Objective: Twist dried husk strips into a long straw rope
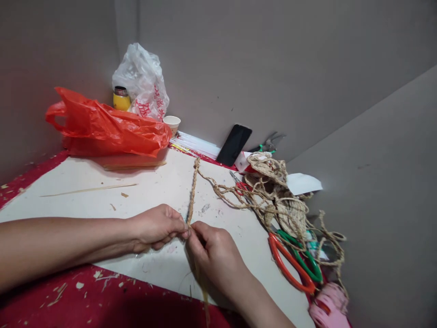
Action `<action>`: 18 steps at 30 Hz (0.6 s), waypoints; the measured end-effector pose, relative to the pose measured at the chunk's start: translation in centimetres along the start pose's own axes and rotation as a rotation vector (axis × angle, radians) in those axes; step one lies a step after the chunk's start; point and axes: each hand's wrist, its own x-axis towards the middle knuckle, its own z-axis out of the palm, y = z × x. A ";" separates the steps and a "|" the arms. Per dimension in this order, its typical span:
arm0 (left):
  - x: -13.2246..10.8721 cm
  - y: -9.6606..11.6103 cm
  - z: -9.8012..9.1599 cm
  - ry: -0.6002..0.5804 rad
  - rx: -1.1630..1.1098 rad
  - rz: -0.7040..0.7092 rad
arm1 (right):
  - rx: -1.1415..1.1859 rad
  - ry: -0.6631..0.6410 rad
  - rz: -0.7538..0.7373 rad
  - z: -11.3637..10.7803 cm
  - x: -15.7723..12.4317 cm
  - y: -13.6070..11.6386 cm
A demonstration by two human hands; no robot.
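Pinching a rough fibre cord point(192, 196) in both hands

Nearest, at six o'clock: red cloth point(112, 305), strewn with pale, splintery scraps. Just beyond, clamped between thumb and fingertips of left hand point(157, 228) and closely pinched by right hand point(218, 248): near end of fibre cord, tan, knobbly, twisted. Running to twelve o'clock over a smooth white sheet point(164, 191), knotted at far tip. Trailing towards six: thin yellowish strands point(205, 296), blurred. At three, glossy looped handles point(292, 269), orange and green. At two, coarse tangled rope point(292, 216). At eleven, crinkled red plastic bag point(109, 130). At one, flat black phone point(235, 145), tilted. Farthest, towards eleven, crumpled translucent bag point(139, 68).
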 end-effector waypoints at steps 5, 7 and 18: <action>0.2 -0.3 0.1 0.120 0.120 0.002 | 0.103 -0.103 -0.034 -1.3 0.1 0.4; 0.4 -0.6 0.0 0.154 0.152 0.028 | 0.107 -0.125 -0.030 -1.8 0.3 0.8; 0.6 -1.1 0.7 0.103 0.029 0.173 | 0.247 -0.162 0.079 -0.2 -0.9 -0.7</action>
